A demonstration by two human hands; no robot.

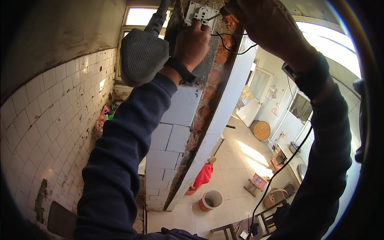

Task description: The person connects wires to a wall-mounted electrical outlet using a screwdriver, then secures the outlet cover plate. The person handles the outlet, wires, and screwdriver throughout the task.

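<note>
High on the end of a wall, a white wall socket (196, 11) sits against grey mortar and bare brick. My left hand (193, 45) is raised to it, its fingers bent and pressed on the lower edge of the socket. Above and to the right, my right hand (272, 30) is closed around a dark handle. From that handle a thin screwdriver shaft (215, 17) points left to the socket's face; where its tip meets the socket is too small to tell. A thin black wire (236, 52) loops out beside the socket, below my right hand.
A grey ribbed object (145, 56) hangs close by, left of my left hand. Exposed brick (211, 90) runs down the wall's edge beside white tiles (180, 106). Below stand a bucket (211, 199), a small stool (257, 183) and a basket (276, 197). A black cable (276, 174) hangs at right.
</note>
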